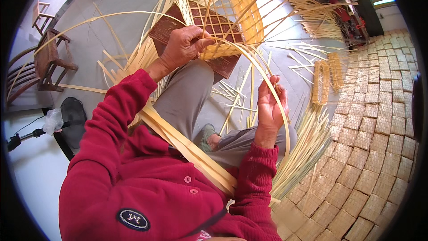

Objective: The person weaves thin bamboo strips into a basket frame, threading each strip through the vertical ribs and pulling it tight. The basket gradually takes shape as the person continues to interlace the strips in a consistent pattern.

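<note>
Two hands work one half-woven bamboo basket (223, 13) resting on the person's knee over a dark board (167, 29). Left hand (183, 47) clamps its rim; right hand (269, 107), nearer the body, pinches a long bamboo strip (263, 69) arcing from that grip to the rim. The strip looks light, springy, sharp-edged: best held flat near the weave.
</note>
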`<control>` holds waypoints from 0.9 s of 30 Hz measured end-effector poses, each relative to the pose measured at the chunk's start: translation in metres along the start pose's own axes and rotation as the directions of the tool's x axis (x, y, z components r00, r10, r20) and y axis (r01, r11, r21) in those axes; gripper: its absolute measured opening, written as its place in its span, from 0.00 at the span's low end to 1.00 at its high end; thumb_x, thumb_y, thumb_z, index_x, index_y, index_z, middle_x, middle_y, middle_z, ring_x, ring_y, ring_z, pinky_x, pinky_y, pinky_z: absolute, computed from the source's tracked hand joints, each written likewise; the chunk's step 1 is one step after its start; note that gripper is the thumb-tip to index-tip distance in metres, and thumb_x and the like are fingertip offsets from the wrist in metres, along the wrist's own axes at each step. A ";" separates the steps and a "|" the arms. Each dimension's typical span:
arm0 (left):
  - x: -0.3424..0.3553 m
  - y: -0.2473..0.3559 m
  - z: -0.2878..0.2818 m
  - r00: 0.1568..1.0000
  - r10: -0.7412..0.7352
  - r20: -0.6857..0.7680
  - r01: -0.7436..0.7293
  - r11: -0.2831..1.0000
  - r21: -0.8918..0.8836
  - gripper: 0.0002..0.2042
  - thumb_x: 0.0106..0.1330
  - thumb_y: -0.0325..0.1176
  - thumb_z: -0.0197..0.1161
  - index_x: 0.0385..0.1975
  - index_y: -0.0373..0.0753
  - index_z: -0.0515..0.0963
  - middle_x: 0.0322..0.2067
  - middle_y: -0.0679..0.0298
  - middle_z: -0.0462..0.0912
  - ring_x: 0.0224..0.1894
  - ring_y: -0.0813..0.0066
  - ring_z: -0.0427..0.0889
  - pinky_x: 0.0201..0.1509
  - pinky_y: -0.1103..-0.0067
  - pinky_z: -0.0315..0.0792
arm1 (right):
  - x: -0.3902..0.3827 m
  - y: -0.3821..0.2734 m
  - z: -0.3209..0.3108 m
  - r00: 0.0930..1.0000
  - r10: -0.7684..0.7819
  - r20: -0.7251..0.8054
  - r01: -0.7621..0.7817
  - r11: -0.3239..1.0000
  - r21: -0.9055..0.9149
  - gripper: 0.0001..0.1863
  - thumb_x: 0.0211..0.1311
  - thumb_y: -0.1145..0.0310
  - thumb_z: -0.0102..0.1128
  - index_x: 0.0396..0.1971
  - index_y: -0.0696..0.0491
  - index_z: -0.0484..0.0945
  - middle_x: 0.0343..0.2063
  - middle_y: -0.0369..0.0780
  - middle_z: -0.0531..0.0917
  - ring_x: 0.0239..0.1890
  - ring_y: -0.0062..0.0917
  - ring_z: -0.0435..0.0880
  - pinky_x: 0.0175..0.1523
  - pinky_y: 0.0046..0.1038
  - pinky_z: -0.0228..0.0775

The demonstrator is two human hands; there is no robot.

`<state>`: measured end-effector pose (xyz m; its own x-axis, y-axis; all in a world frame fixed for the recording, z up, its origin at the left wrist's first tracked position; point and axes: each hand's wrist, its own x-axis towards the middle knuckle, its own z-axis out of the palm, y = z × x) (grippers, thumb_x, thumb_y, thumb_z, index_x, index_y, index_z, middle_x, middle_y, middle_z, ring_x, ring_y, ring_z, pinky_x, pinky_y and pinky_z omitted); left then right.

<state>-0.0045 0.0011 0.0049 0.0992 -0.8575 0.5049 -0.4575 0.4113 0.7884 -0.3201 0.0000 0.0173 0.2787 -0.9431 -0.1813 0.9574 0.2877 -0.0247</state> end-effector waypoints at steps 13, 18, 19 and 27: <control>-0.002 0.007 0.004 0.998 -0.016 -0.055 0.014 0.999 -0.031 0.11 0.68 0.37 0.69 0.32 0.34 0.82 0.23 0.61 0.78 0.21 0.74 0.81 0.26 0.76 0.73 | -0.007 0.010 -0.024 0.995 -0.071 0.066 0.078 0.991 -0.110 0.32 0.80 0.48 0.42 0.18 0.56 0.67 0.40 0.52 0.82 0.53 0.42 0.81 0.70 0.54 0.69; -0.006 0.000 0.006 0.988 0.096 -0.125 -0.087 0.993 0.073 0.10 0.71 0.35 0.67 0.33 0.33 0.82 0.24 0.61 0.79 0.20 0.78 0.80 0.24 0.78 0.73 | -0.021 0.022 -0.006 0.975 0.001 0.221 0.056 0.965 -0.255 0.30 0.81 0.52 0.42 0.20 0.58 0.71 0.45 0.54 0.83 0.56 0.42 0.81 0.71 0.52 0.68; -0.007 -0.002 0.004 0.987 0.106 -0.119 -0.098 0.993 0.073 0.10 0.71 0.35 0.67 0.33 0.33 0.82 0.24 0.61 0.79 0.20 0.78 0.80 0.24 0.78 0.72 | -0.026 0.027 -0.004 0.974 -0.013 0.225 0.073 0.963 -0.260 0.28 0.81 0.54 0.44 0.23 0.59 0.75 0.49 0.52 0.83 0.57 0.42 0.80 0.71 0.50 0.68; -0.002 -0.010 -0.001 0.996 0.084 0.022 -0.084 0.996 0.002 0.10 0.70 0.34 0.68 0.33 0.32 0.82 0.23 0.65 0.78 0.21 0.82 0.81 0.25 0.81 0.74 | -0.022 0.023 0.009 0.916 0.045 0.398 0.155 0.875 -0.458 0.21 0.76 0.50 0.51 0.63 0.37 0.77 0.61 0.36 0.78 0.62 0.34 0.74 0.67 0.48 0.60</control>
<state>0.0010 -0.0007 -0.0037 0.0414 -0.8265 0.5614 -0.4661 0.4810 0.7425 -0.3033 0.0261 0.0297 0.3290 -0.9174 0.2238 0.8469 0.1818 -0.4997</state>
